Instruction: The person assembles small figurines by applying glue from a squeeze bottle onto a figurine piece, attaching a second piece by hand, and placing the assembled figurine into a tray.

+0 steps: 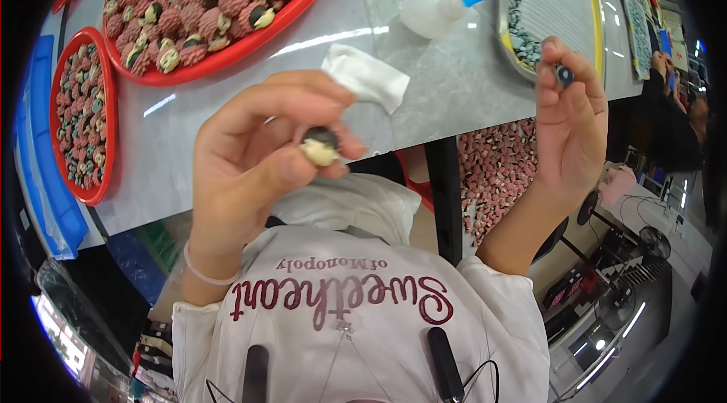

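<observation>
My left hand (246,149) is raised over the near part of the table, its thumb and fingers closed round a small rounded piece (319,147), cream on one side and black on the other. Part of that piece is hidden by the fingers. Off to the right, my right hand (572,119) is lifted by the corner of a metal tray (501,20). Its thumb and index finger pinch a tiny dark blue piece (564,75) with a pale spot. Several small blue-grey pieces (522,38) lie along the tray's left side.
A large red basin (250,45) of pink ridged pieces with cream and black parts stands at the far left. Beside it is a smaller red basin (112,111). A white squeeze bottle (432,18) with a blue needle tip lies behind a folded white tissue (367,76). More pink pieces (496,176) show below the table edge.
</observation>
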Demonstrator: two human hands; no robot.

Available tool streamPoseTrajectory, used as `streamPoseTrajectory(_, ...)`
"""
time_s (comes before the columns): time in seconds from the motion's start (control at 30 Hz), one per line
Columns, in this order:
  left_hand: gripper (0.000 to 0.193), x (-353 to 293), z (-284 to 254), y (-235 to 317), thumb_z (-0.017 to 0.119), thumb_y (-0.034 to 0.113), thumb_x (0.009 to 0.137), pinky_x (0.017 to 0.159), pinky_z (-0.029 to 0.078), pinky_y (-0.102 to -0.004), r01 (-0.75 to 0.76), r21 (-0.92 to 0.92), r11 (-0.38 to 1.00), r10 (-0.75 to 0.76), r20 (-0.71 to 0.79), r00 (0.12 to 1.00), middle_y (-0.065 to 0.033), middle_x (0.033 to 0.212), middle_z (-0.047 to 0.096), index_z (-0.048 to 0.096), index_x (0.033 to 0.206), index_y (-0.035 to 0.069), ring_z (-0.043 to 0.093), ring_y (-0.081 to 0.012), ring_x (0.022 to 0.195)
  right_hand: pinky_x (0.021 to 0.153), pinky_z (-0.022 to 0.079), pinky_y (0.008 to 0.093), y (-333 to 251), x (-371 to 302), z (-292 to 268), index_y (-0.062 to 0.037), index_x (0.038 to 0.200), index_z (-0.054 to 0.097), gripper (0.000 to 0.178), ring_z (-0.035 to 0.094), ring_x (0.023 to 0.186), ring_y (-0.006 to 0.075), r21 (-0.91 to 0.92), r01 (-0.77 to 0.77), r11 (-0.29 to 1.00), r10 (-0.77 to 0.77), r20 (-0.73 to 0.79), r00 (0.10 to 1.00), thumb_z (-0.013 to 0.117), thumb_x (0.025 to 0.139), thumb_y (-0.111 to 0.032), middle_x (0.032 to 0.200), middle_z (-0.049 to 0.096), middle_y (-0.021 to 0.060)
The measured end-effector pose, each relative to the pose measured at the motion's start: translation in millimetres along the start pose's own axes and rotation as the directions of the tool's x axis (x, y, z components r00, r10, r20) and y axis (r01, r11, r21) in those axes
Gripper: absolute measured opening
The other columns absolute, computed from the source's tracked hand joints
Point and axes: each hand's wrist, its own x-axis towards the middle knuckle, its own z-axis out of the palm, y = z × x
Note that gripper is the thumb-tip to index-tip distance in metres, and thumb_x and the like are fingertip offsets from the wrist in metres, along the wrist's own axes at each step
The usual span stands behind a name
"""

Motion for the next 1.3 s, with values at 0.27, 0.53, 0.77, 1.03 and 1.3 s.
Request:
streamPoseTrajectory(0.27,0.036,0,7,-8,0.064,0.026,0.071,0.052,0.045,-0.0205,0.033,-0.009,0.999,-0.033,-0.014,0.999,-0.0148,0.088,0.053,0.048,0.092,0.001,0.056,-0.0186,0.069,0.059,0.038,0.017,18,-17,58,0.0013,0.091,0.053,0.023,0.046,0.073,0.0135,0.327,-0.255,0.91,0.131,0.359,0.924,0.061,0.071,-0.008,0.095,0.044,0.013)
streamPoseTrajectory(0.53,0.036,-9,4,-9,0.067,0.023,0.067,0.054,0.048,-0.0226,-0.015,0.005,1.0,0.015,-0.026,1.0,-0.013,0.084,0.055,0.051,0.088,-0.001,0.057,-0.0175,0.07,0.053,0.043,0.02,23,-28,88,0.0004,0.083,0.051,0.025,0.051,0.061,0.0153,-0.219,0.296,0.93,-0.234,0.27,0.934,0.067,0.064,-0.006,0.079,0.053,0.0166)
streamPoseTrajectory(0.77,0.035,-11,1,-5,0.068,0.022,0.064,0.061,0.045,-0.021,0.04,-0.017,0.999,-0.04,-0.03,0.999,-0.0091,0.078,0.054,0.053,0.085,-0.002,0.055,-0.0141,0.072,0.048,0.046,0.0215,23,-27,97,0.0017,0.075,0.053,0.02,0.057,0.06,0.0173,-0.454,0.588,0.669,-0.413,0.431,0.802,0.066,0.06,0.004,0.074,0.056,0.0184)
streamPoseTrajectory(1.03,0.033,-10,-3,1,0.069,0.015,0.063,0.063,0.043,-0.0208,-0.076,0.194,0.978,0.083,-0.029,0.996,-0.0078,0.076,0.054,0.055,0.086,-0.003,0.052,-0.0122,0.069,0.048,0.046,0.0214,30,-26,103,0.0021,0.07,0.055,0.018,0.057,0.057,0.0179,-0.476,0.637,0.606,-0.488,0.41,0.77,0.067,0.057,0.003,0.069,0.057,0.0165)
streamPoseTrajectory(1.3,0.037,-6,-23,41,0.072,0.019,0.059,0.066,0.042,-0.023,-0.08,0.224,0.971,0.096,-0.063,0.993,-0.0082,0.081,0.053,0.052,0.083,0.0,0.052,-0.0139,0.076,0.062,0.038,0.0281,24,-17,106,0.0007,0.089,0.056,0.051,0.046,0.082,0.0215,-0.514,0.72,0.467,-0.475,0.541,0.694,0.059,0.068,-0.046,0.093,0.048,0.0167)
